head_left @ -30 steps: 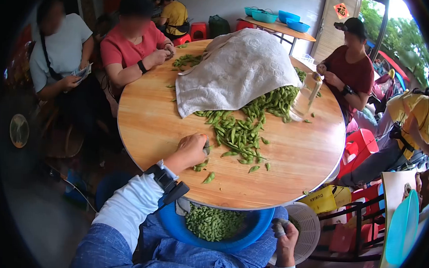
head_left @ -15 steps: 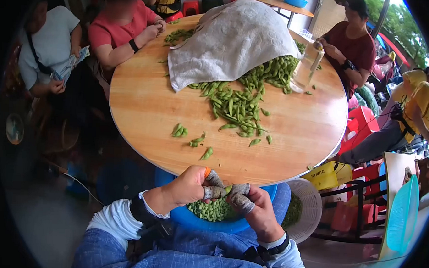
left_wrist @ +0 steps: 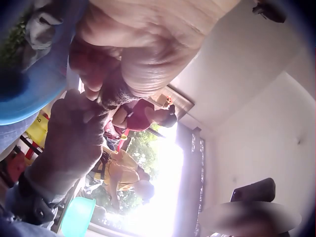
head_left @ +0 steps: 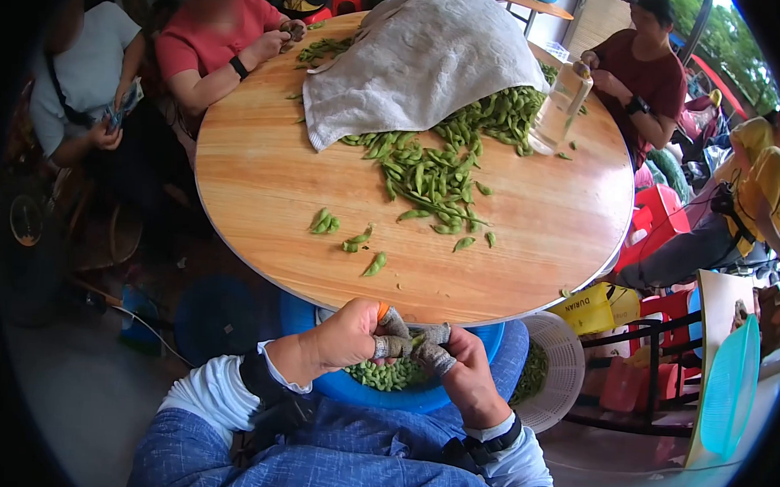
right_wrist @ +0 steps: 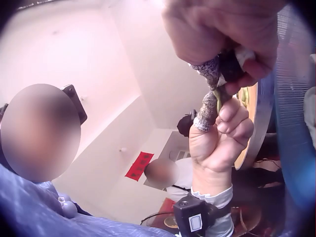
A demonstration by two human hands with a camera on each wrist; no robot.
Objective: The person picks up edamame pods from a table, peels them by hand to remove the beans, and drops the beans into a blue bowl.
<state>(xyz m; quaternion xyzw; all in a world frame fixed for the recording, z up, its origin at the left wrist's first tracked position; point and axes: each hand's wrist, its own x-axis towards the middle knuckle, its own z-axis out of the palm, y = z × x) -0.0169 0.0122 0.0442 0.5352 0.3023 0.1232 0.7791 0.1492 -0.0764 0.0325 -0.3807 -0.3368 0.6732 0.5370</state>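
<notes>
Over the blue basin [head_left: 295, 316] at my lap, my left hand [head_left: 338, 333] and my right hand [head_left: 471, 373] meet fingertip to fingertip. Grey knitted covers wrap their thumbs and forefingers. Both pinch one green edamame pod [right_wrist: 218, 101], mostly hidden by the fingertips. Shelled green beans [head_left: 388, 376] fill the basin below. On the round wooden table [head_left: 279, 186] just beyond lie a few loose pods [head_left: 375, 264], with a bigger heap of edamame pods [head_left: 428, 175] spilling from under a whitish towel [head_left: 424, 66].
A white slotted basket [head_left: 567, 373] with green bits inside stands right of my knee. Farther right are a yellow bag [head_left: 592, 309], a red stool [head_left: 656, 220] and a turquoise basket [head_left: 732, 389]. A clear bottle [head_left: 559, 112] stands on the table. Several people surround it.
My left hand has come back from the loose pods on the table, and my right hand has risen from beside the white basket. Both now grip a pod above the basin.
</notes>
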